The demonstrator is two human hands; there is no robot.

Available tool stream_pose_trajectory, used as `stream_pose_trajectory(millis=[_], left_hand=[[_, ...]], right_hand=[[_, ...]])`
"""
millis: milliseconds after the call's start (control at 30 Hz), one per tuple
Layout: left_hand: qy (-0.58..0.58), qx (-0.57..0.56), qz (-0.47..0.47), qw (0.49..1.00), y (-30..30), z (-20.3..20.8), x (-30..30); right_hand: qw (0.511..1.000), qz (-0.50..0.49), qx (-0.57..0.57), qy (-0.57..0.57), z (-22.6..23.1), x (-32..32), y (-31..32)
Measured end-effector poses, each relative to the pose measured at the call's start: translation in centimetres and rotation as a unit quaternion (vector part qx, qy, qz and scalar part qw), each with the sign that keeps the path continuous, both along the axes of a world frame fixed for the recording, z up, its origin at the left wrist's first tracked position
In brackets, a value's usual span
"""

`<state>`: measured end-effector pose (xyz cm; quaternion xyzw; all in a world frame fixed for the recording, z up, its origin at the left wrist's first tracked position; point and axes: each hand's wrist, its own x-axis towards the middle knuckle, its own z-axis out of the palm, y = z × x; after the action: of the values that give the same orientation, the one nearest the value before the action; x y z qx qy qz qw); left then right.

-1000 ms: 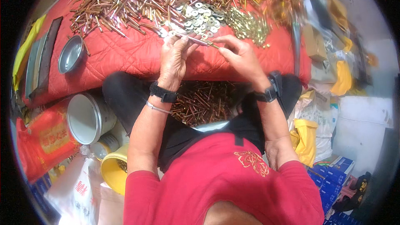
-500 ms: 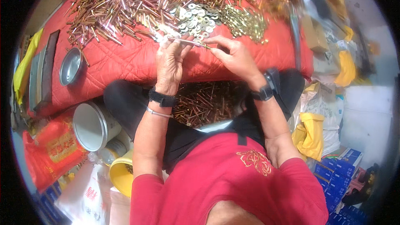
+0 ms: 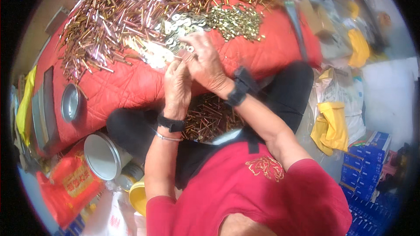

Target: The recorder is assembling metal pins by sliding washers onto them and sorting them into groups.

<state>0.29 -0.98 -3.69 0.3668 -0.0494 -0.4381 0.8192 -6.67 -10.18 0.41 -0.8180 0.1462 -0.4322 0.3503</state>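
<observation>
My left hand (image 3: 177, 88) is closed in a pinch at the front edge of the red quilted cover, thumb and fingers together on a thin metal rod, of which only a short bit shows. Against its fingertips rests my right hand (image 3: 204, 63), its thumb close to the left fingers. The right fingers reach over the near edge of a heap of flat washers (image 3: 178, 22) and are blurred, so what they hold is unclear. Left of and behind the washers spreads a big pile of copper-coloured metal rods (image 3: 127, 11). Small brass-coloured nuts (image 3: 236, 21) lie to the right.
A steel bowl (image 3: 71, 102) sits on the red quilted cover (image 3: 258, 59) at left. More rods (image 3: 210, 120) lie between my legs. A white bucket (image 3: 103, 156) and a red bag (image 3: 72, 183) stand lower left. Blue boxes (image 3: 365, 164) and a yellow bag (image 3: 331, 126) are at right.
My right hand has moved left from the rod's right end to my left fingertips and the washers. The rod, plainly seen across both hands before, is now mostly hidden. The view has shifted.
</observation>
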Motion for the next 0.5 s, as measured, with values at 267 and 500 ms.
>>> stream_pose_trajectory(millis=[267, 500], left_hand=[[0.115, -0.027, 0.003, 0.993, 1.3, -0.4, 1.9], [0.101, 0.016, -0.052, 0.993, 0.7, 0.5, 1.4]], right_hand=[[0.989, -0.018, -0.076, 0.122, -1.1, -4.8, -8.8], [0.919, 0.003, -0.296, 0.262, -2.2, -5.8, -11.7]])
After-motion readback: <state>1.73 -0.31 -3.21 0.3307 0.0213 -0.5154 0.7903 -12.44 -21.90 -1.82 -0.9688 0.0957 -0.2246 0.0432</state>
